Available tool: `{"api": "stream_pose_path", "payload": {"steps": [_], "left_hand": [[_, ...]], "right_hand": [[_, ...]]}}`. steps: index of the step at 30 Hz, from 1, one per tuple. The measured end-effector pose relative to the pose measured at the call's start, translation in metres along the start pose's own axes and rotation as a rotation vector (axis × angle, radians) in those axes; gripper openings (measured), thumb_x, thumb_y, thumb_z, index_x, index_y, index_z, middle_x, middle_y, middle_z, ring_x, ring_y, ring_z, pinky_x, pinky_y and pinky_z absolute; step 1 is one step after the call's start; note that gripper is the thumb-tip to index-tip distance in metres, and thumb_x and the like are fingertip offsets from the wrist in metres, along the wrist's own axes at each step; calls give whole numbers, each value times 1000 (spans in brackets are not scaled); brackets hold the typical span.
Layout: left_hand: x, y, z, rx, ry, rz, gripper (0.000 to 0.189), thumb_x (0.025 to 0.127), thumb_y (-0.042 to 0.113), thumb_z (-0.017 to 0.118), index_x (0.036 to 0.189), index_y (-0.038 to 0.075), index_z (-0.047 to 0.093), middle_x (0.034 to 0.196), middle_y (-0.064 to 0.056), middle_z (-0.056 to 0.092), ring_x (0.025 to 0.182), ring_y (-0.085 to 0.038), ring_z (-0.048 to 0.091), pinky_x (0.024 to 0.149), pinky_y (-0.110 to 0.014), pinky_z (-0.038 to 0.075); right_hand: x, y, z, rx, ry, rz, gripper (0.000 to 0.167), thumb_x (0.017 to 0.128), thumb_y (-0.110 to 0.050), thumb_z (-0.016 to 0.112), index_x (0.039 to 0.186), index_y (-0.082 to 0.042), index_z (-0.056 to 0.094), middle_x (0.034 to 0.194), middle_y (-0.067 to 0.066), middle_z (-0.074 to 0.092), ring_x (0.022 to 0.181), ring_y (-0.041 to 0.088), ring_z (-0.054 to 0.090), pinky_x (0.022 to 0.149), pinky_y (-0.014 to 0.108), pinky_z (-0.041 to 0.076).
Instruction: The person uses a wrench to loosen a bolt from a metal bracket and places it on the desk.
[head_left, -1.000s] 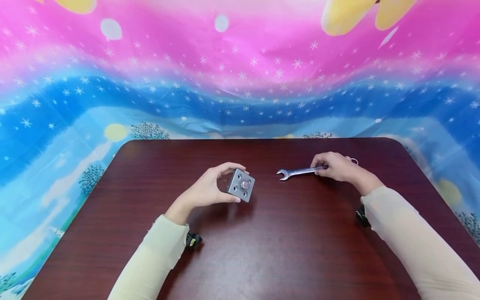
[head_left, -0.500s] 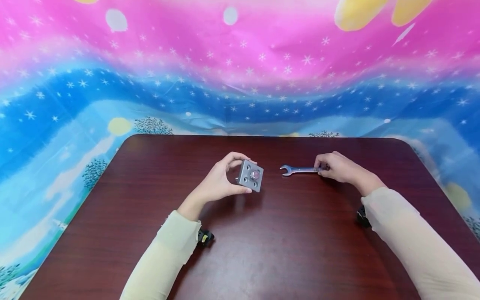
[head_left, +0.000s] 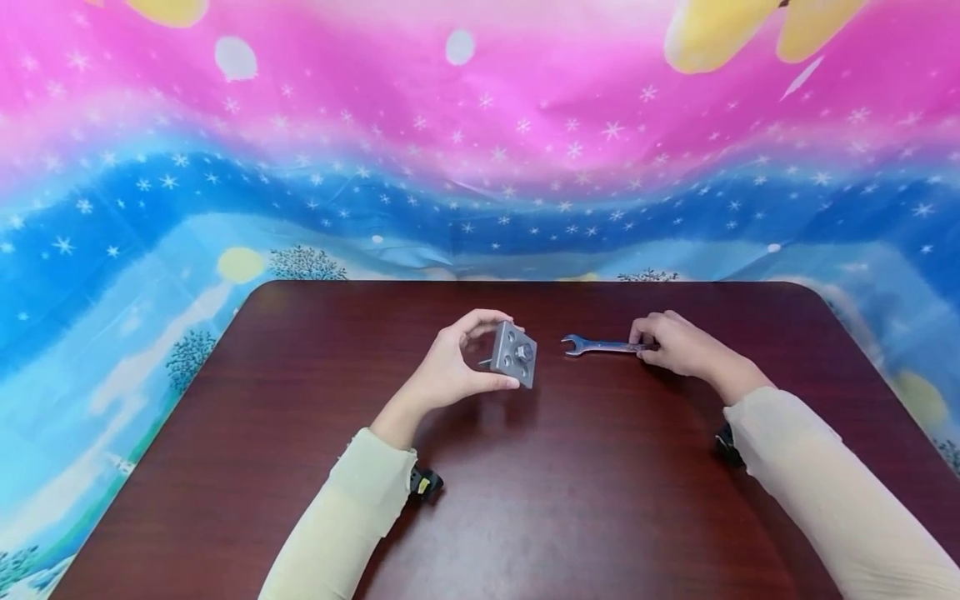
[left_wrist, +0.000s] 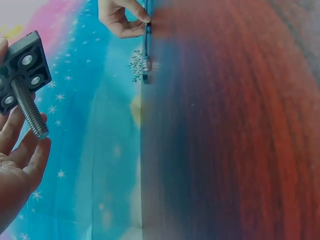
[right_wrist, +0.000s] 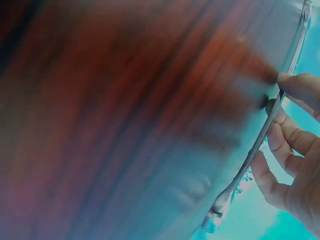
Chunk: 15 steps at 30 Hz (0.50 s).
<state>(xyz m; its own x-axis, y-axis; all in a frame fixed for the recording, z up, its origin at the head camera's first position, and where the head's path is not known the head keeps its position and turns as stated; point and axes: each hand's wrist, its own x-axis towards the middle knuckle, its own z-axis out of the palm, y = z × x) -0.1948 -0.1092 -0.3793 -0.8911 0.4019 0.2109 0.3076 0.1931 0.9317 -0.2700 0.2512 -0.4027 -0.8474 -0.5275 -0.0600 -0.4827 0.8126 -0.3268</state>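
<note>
My left hand point(head_left: 442, 367) holds a square grey plate point(head_left: 503, 367) by its edges, between the thumb below and the fingers above, over the table. Several holes surround a hex-headed bolt point(head_left: 524, 355) at its centre. In the left wrist view the bolt's threaded shank point(left_wrist: 29, 107) sticks out from the plate's dark recessed back. To the right, my right hand point(head_left: 682, 343) pinches a silver wrench point(head_left: 600, 346) by its handle. Its open end points left, towards the plate, with a gap between them. The wrench's far end is hidden by the hand; whether it touches the table I cannot tell.
A dark reddish-brown wooden table point(head_left: 570, 500) with rounded far corners lies under both hands. Behind it hangs a pink and blue cloth point(head_left: 480, 192) with snowflakes. A black wrist camera point(head_left: 426, 483) hangs below the left cuff, another point(head_left: 727, 446) below the right.
My left hand has moved to the right with the plate, which has turned to show more of its side. The wrench has swung nearly level, and the ring seen beyond the right hand is now hidden.
</note>
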Motion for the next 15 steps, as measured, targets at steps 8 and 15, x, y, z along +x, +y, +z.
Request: {"api": "stream_pose_path", "payload": {"steps": [8, 15], "left_hand": [[2, 3, 6, -32, -7, 14, 70, 72, 9, 89, 133, 25, 59, 127, 0, 64, 115, -20, 63, 99, -39, 56], [5, 8, 13, -83, -8, 10, 68, 73, 9, 88, 133, 29, 60, 124, 0, 64, 112, -19, 66, 95, -35, 58]], "right_hand": [[-2, -13, -1, 40, 30, 25, 11, 91, -6, 69, 102, -7, 70, 101, 12, 63, 89, 25, 60, 83, 48, 54], [0, -49, -8, 269, 164, 20, 19, 96, -18, 66, 111, -6, 69, 112, 13, 68, 103, 29, 61, 88, 50, 52]]}}
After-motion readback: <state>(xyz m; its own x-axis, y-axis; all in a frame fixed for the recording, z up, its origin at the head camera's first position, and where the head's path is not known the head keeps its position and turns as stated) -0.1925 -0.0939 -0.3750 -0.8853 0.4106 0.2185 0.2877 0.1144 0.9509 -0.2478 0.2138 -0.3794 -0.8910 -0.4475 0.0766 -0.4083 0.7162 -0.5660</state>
